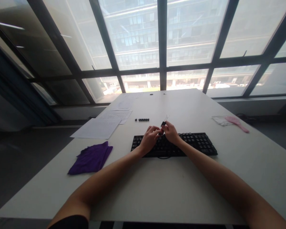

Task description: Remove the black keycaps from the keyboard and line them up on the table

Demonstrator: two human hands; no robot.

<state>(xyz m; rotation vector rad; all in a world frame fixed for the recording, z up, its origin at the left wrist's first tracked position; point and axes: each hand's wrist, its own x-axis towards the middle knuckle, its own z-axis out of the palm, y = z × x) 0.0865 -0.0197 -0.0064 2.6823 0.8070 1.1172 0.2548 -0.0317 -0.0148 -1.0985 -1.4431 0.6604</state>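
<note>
A black keyboard [197, 143] lies across the table in front of me, with both hands over its upper middle. My right hand [171, 133] is closed on a small black keycap puller [163, 123], whose thin wire prongs point up and away from me. Close against it, my left hand [151, 136] has its fingers pinched together near the puller's lower end. Something small and dark shows between the fingertips, too small to make out. Beyond the keyboard, several black keycaps [143, 120] stand in a short row, with a single keycap [135, 120] just left of them.
A folded purple cloth [91, 158] lies left of the keyboard. Sheets of white paper [97, 128] spread along the table's left edge. To the right are a pink brush-like thing [237, 123] and a clear plastic bag [220, 120]. Large windows [138, 35] rise behind the white table [176, 190].
</note>
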